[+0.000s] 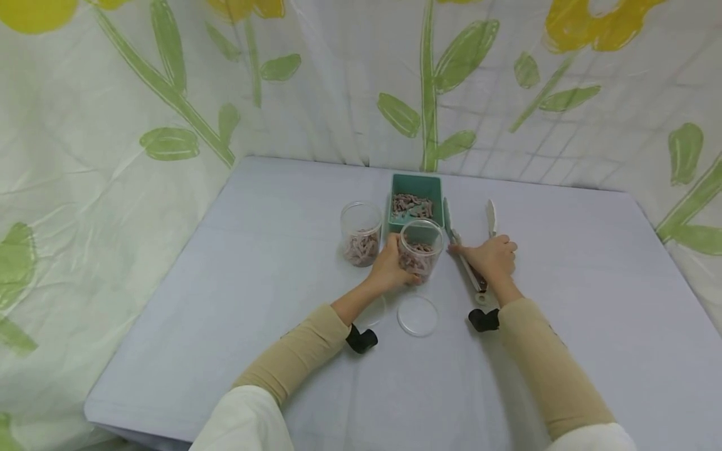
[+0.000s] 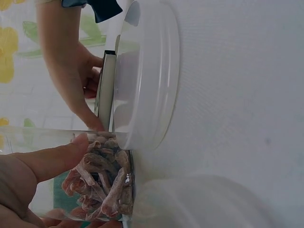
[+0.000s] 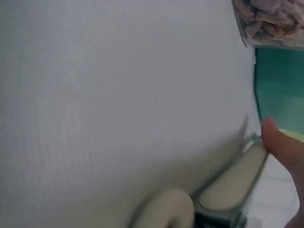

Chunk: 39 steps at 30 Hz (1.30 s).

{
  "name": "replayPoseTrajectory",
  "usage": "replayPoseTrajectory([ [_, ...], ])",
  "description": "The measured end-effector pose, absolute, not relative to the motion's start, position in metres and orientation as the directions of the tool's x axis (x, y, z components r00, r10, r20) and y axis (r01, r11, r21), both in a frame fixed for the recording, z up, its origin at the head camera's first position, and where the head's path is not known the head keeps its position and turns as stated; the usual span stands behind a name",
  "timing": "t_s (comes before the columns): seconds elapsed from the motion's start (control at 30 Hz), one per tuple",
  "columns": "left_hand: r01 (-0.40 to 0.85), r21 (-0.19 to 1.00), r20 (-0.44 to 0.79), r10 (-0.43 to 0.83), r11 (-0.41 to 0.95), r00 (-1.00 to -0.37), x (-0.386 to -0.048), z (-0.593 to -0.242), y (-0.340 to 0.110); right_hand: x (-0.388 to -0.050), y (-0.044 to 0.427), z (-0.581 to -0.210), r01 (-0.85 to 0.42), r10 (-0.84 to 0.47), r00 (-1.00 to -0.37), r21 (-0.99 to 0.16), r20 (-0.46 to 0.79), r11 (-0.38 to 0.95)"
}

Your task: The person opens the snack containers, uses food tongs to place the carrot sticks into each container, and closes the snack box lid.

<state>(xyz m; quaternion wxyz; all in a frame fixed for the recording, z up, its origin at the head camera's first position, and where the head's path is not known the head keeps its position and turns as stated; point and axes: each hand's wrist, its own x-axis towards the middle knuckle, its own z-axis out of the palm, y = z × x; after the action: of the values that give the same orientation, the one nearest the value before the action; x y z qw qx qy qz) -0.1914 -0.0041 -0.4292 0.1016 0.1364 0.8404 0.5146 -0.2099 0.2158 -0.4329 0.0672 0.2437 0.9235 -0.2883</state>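
Observation:
My left hand (image 1: 390,268) is wrapped round a clear plastic jar (image 1: 427,263), thumb on the near side. Brownish twisted pieces (image 2: 102,178) fill the jar's lower part; in the left wrist view it stands on the table. My right hand (image 1: 489,257) grips a pair of spread tongs (image 1: 469,269) with pale arms and a ring at the near end. Its thumb (image 3: 280,142) lies against one arm; the other fingers are partly hidden. Behind the held jar sits a green rectangular tray (image 1: 416,181) with similar pieces in it.
Left of the held jar stands a second clear jar (image 1: 361,241) of brown pieces. Two clear round lids (image 1: 417,316) lie nearer me, one partly behind my left forearm. The white-covered table (image 1: 225,313) meets a flower-printed curtain (image 1: 338,94) at the back.

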Motion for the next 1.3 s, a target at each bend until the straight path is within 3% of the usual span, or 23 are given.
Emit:
replayPoseTrajectory([
  [0.23,0.121,0.896,-0.031,0.333,0.428,-0.942,-0.191,-0.428,-0.004,-0.204,0.224,-0.425,0.366,0.268,-0.927,-0.467,-0.264,0.805],
  [0.57,0.119,0.882,-0.03,0.307,0.455,-0.951,-0.19,-0.428,-0.003,-0.202,0.215,-0.424,0.324,0.22,-0.939,-0.469,-0.264,0.821],
  [0.87,0.104,0.856,-0.066,0.306,0.507,-0.95,-0.18,-0.423,-0.006,-0.196,0.24,-0.397,0.181,0.084,-0.972,-0.476,-0.218,0.861],
  [1.0,0.054,0.862,-0.139,0.336,0.504,-0.932,-0.17,-0.415,-0.02,-0.19,0.246,-0.379,0.089,0.048,-0.995,-0.529,-0.091,0.844],
  [1.1,0.038,0.876,-0.163,0.369,0.482,-0.915,-0.164,-0.408,-0.036,-0.183,0.244,-0.366,-0.007,0.054,-0.995,-0.583,0.087,0.812],
  [1.3,0.077,0.904,-0.116,0.415,0.421,-0.903,-0.158,-0.397,-0.081,-0.165,0.229,-0.349,-0.286,0.079,-0.897,-0.707,0.435,0.647],
])
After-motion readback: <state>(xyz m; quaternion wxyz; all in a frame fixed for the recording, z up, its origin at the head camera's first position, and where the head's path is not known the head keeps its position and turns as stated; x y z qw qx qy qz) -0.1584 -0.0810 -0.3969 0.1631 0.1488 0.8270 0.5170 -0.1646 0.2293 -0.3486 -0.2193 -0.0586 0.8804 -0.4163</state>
